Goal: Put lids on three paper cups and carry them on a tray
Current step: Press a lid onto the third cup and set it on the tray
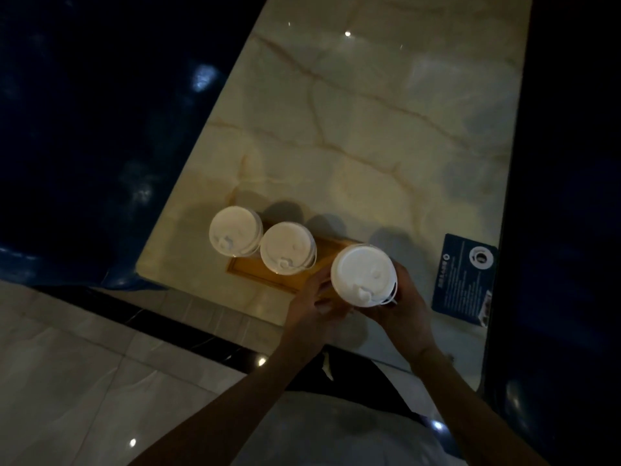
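Three paper cups with white lids are near the front of a marble table (369,129). The left cup (235,235) and the middle cup (287,247) stand on a small wooden tray (255,269). The right cup (363,274) is larger in view, raised between both hands over the tray's right end. My left hand (312,306) wraps its left side and my right hand (405,306) wraps its right side. The cup bodies are hidden under their lids.
A dark blue printed card (462,277) lies on the table to the right of the cups. The table's left edge and front edge are close to the tray. Dark floor lies left, pale tiled floor below, a dark surface at the right.
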A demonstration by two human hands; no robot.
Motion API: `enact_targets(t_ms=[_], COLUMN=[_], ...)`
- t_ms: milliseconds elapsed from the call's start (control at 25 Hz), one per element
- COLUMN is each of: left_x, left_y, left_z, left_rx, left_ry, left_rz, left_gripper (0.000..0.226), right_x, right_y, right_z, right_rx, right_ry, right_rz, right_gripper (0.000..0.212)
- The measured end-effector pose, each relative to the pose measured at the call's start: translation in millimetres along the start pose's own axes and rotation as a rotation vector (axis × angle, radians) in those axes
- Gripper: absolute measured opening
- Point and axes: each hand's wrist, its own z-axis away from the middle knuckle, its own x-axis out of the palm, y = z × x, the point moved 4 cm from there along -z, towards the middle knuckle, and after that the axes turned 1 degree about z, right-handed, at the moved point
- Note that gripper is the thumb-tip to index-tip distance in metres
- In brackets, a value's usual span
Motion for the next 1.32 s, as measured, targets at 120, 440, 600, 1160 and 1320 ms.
enact_targets(t_ms=[120,440,600,1160,1320], left_x=[-3,-9,-12,-17,-17], left_y=[-15,-22,-28,-34,-31], left_z=[1,-9,-13,-21,-21], left_rx=[-0.001,0.007,-0.026,-0.091,-0.061], left_ry=[0.015,0.031,0.037,-0.009,-0.021], left_rz=[-0.065,-0.147,-0.143,-0.091,-0.078], left_gripper=[0.072,0.067,0.069,0.063,0.063], right_x=[9,26,34,42,43], right_y=[5,20,24,26,31], right_z=[-1,-11,-15,-17,-17], right_rx=[0.023,0.098,0.11,0.133,0.139], right_ry=[-0.007,-0.027,-0.045,-0.025,-0.031], right_rz=[0.002,-0.008,0.001,0.007,0.007], right_gripper=[0.085,0.089,0.089,0.097,0.094])
